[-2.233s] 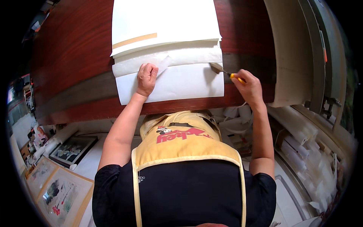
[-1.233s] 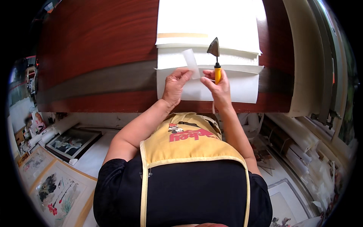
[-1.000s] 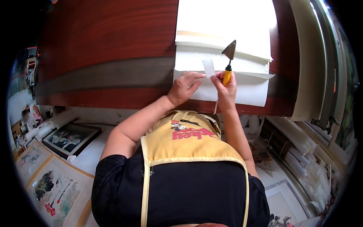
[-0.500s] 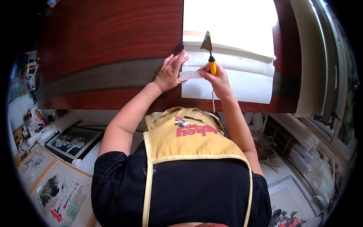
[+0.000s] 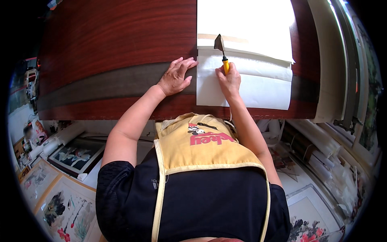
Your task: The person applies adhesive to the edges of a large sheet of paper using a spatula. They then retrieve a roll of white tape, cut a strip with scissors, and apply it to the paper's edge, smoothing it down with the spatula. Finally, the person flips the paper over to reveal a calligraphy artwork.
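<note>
My right hand point(image 5: 229, 80) is closed round the yellow handle of a small iron point(image 5: 219, 42) with a pointed, trowel-shaped metal head. The head points away from me, over the white paper sheets point(image 5: 246, 90) layered on the dark red wooden table point(image 5: 121, 36). A pale cord runs down behind the right wrist. Left of the sheets, my left hand point(image 5: 176, 76) rests on the dark band of the table, fingers spread and holding nothing. Its fingertips are close to the left edge of the paper.
Brightly lit white paper point(image 5: 246, 20) covers the far part of the table, with a brown strip along its near edge. Below the table to the left lie a framed picture point(image 5: 76, 155) and flower paintings point(image 5: 64, 205). Paper rolls point(image 5: 322, 141) and another painting point(image 5: 310, 218) are at the right.
A narrow white strip between my hands no longer shows raised over the sheet. My left hand has moved slightly left and down, away from the paper. The iron's head has turned a little.
</note>
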`<state>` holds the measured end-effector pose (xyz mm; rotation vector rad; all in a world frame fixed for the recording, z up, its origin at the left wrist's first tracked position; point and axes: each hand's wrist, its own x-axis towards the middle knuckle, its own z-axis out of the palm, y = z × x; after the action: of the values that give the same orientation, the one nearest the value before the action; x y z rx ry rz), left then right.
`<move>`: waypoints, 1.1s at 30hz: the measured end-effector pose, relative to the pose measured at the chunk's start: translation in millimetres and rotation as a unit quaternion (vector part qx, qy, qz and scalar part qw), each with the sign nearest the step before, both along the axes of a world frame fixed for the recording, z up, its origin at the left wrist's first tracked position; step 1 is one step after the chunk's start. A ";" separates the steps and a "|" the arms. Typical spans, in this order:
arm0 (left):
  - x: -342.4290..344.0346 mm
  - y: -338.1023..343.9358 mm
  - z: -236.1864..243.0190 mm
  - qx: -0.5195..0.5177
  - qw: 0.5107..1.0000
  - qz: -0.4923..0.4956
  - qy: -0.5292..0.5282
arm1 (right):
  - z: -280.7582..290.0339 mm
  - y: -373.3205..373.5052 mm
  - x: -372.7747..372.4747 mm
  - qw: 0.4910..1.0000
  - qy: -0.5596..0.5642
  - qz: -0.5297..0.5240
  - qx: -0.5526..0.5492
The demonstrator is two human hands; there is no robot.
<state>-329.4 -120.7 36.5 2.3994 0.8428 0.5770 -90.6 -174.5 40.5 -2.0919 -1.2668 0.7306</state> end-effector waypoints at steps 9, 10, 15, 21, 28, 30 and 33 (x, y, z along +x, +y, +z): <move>-0.6 3.4 -0.6 0.006 1.000 -0.022 0.006 | 1.6 -0.2 -5.4 1.000 0.005 -0.019 0.017; -1.1 4.1 -0.2 0.004 1.000 -0.026 0.010 | 1.9 -0.4 -6.5 1.000 0.008 -0.022 0.018; -1.1 4.4 4.9 0.011 0.999 -0.030 0.029 | -0.9 -0.4 -8.0 0.999 -0.007 -0.024 0.028; -0.3 4.6 8.3 0.006 0.999 -0.031 0.032 | -0.9 -0.8 -9.3 0.999 -0.008 -0.022 0.027; 0.9 3.4 6.9 0.021 0.999 -0.020 0.025 | 3.8 0.2 -11.7 1.000 -0.013 -0.026 0.012; 0.6 3.1 9.2 0.027 0.998 -0.030 0.041 | 2.3 0.7 -11.5 0.999 -0.022 -0.033 0.000; 1.1 2.5 9.8 0.039 0.997 -0.035 0.049 | 2.8 0.5 -11.0 0.999 -0.029 -0.034 0.000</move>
<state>-328.4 -118.2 46.3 2.5355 0.7868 0.4760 -101.6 -174.0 43.3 -2.1602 -1.2204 0.6443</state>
